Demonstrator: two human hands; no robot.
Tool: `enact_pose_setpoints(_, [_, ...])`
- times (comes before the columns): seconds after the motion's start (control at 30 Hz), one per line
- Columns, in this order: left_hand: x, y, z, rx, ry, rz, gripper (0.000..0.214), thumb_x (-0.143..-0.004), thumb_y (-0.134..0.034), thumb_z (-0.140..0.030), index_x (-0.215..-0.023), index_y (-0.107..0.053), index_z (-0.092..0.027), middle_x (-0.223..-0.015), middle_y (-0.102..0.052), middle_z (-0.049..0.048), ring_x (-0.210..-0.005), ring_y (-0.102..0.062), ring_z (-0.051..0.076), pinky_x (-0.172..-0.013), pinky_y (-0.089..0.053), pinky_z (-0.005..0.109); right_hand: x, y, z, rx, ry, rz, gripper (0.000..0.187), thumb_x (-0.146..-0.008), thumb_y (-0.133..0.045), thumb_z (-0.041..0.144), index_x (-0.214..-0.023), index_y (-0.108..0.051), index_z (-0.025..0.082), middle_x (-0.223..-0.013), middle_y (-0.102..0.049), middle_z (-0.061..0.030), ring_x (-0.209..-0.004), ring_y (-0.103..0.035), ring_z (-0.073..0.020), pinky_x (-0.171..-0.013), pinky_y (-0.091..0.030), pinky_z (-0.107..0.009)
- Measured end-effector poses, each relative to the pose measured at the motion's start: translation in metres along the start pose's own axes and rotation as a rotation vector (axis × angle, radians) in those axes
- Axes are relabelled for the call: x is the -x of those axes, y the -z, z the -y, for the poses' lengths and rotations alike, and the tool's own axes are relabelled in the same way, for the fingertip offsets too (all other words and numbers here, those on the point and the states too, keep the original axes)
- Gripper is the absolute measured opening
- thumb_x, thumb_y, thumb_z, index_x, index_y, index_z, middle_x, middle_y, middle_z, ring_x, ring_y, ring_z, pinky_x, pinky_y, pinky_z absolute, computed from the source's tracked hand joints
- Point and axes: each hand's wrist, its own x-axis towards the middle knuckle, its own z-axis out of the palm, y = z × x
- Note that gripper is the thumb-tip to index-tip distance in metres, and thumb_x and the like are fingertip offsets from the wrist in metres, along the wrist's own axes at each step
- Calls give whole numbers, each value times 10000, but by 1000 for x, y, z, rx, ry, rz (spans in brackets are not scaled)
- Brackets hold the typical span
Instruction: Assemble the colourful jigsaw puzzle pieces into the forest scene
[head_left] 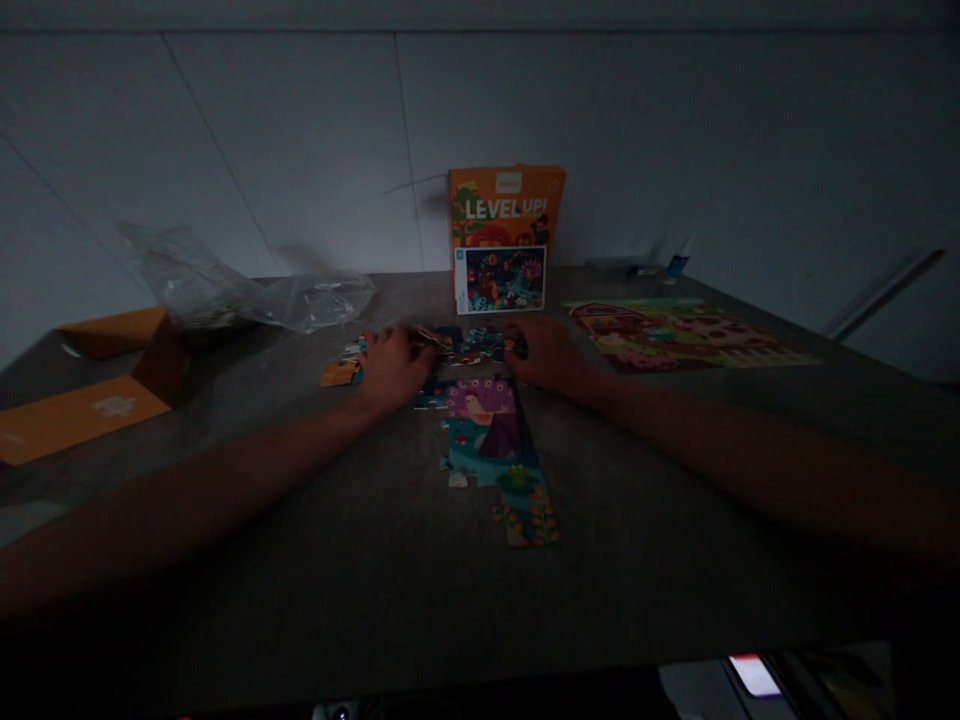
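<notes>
My left hand (397, 366) rests on the loose jigsaw pieces (341, 373) at the left of the pile, its fingers apart. On the other side, my right hand (551, 355) has its fingers bent around a puzzle piece (516, 345) at the pile's right end; its outline is mostly hidden. Between both hands lie several dark blue pieces (472, 345). Closer to me is a joined puzzle section (480, 430) with a purple peacock, and a frog and orange plants at its lower right. The light is dim, so finger details are faint.
An orange puzzle box (506, 205) stands against the wall, a picture card (501, 280) leaning on it. An assembled farm puzzle (682, 335) lies right. At left are an open orange box part (90, 405) and a clear plastic bag (300, 300). A small blue-capped tube (677, 265) stands behind.
</notes>
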Motion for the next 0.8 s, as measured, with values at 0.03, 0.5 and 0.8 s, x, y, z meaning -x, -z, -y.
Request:
enact_pose_setpoints(0.03, [1,0,0,3,8,-10,308,-894,-600,-392,-1102,-638,-169,-1203,-650,168,-1238,-539,380,-1047,-446,578,0,-1,-1,-17,5,-14,334,-898,-563,243,-1192,-657,116,-1119,-736,-175,-1017,-689,-302,-923,-527,-444])
enact_pose_setpoints(0.5, [12,3,-3,-70,-368,37,443,-901,-591,-296,-1323,-589,-160,-1285,-661,145,-1267,-525,392,-1074,-390,614,1,0,-1,-312,210,-342,303,-888,-564,155,-1188,-573,198,-902,-676,-48,-791,-637,-197,-750,-534,-325])
enact_pose_setpoints(0.8, [16,5,1,101,-851,141,583,-999,-564,-353,-1535,-418,-176,-1203,-711,115,-1277,-545,307,-1088,-422,493,8,5,12,-456,468,-363,198,-966,-584,253,-1163,-588,234,-918,-720,-9,-770,-699,-151,-717,-578,-279])
